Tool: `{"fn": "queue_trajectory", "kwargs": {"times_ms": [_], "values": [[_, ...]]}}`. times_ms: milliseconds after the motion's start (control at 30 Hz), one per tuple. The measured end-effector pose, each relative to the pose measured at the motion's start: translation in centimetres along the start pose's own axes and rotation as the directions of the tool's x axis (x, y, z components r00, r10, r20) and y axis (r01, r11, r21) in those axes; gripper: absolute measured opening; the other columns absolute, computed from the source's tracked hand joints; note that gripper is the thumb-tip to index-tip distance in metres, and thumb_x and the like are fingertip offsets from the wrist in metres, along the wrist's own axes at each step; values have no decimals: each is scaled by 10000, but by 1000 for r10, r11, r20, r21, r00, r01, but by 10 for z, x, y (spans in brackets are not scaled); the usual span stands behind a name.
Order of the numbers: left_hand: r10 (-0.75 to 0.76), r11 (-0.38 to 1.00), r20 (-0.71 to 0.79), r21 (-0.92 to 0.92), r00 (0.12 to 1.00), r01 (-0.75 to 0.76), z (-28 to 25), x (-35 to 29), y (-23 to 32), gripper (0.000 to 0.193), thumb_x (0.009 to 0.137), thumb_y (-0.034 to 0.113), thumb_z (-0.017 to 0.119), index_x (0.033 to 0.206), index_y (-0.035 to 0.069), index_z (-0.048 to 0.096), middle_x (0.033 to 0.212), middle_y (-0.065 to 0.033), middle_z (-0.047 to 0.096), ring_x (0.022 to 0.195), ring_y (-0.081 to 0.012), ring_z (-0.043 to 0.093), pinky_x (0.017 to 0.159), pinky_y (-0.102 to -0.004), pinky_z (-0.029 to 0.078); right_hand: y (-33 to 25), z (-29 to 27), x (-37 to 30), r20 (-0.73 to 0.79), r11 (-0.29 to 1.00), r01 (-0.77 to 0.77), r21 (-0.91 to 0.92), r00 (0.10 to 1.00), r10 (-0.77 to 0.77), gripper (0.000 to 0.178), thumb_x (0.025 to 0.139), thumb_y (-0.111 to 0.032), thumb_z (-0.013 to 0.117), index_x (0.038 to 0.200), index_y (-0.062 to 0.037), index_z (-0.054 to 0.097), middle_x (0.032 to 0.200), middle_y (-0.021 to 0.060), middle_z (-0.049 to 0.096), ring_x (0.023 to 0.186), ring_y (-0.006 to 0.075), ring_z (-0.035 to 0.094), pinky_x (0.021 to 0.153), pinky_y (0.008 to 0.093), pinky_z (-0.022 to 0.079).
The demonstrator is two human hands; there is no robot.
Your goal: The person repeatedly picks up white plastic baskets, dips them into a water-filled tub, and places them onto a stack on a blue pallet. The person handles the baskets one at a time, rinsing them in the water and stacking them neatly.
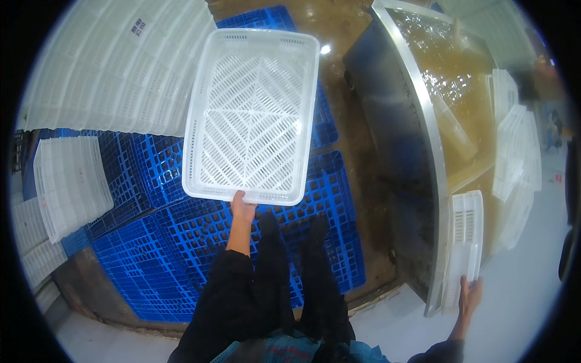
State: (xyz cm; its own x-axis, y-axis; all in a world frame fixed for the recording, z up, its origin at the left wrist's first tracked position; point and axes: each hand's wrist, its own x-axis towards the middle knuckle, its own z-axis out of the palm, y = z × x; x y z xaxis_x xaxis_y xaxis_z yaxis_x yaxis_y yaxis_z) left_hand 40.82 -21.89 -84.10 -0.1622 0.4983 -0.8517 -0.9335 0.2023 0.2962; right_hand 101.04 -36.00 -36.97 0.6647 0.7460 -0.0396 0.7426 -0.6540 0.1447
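My left hand [243, 209] is closed on the near rim of a white slatted plastic basket [253, 121]. That basket's perforated floor faces me, and it is above the blue pallets. Far out to the right, my right hand [469, 295] grips the near end of a second white basket [467, 233], which is tilted on its side at the rim of a metal tank [417, 78]. Brownish water [451, 66] fills the tank. Other white baskets [511, 145] lean together in and along its far side, partly overlapping.
Tall nested stacks of white baskets [115, 66] rise at the upper left. Shorter stacks [72, 181] stand at the left edge. Blue plastic pallets [145, 266] with open grids lie under my feet. Wet brown floor [378, 242] runs between pallets and tank.
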Motion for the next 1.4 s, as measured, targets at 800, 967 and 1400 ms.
{"fn": "queue_trajectory", "kwargs": {"times_ms": [800,967,1400], "values": [[-82,977,3,196,997,80,32,-38,24,630,788,61,462,1393,3,296,1407,-217,379,1301,-425,371,1056,-624,340,30,59,-7,31,981,-139,133,990,136,388,779,-264,712,995,4,531,677,115,526,597,225,503,569,350,427],[-91,968,-72,226,993,105,31,-30,22,599,831,124,474,1394,12,305,1397,-209,386,1296,-426,375,1038,-617,365,48,74,-2,-61,991,-86,106,994,93,382,788,-272,713,1028,-25,548,682,102,538,593,220,506,572,339,435],[-77,778,-149,609,986,153,22,-85,8,686,950,345,495,1462,5,189,1489,-215,277,1342,-361,352,1065,-487,354,109,-166,132,-329,984,-177,-24,931,159,491,855,-479,572,793,6,523,652,105,482,611,207,444,602,361,400]]}}
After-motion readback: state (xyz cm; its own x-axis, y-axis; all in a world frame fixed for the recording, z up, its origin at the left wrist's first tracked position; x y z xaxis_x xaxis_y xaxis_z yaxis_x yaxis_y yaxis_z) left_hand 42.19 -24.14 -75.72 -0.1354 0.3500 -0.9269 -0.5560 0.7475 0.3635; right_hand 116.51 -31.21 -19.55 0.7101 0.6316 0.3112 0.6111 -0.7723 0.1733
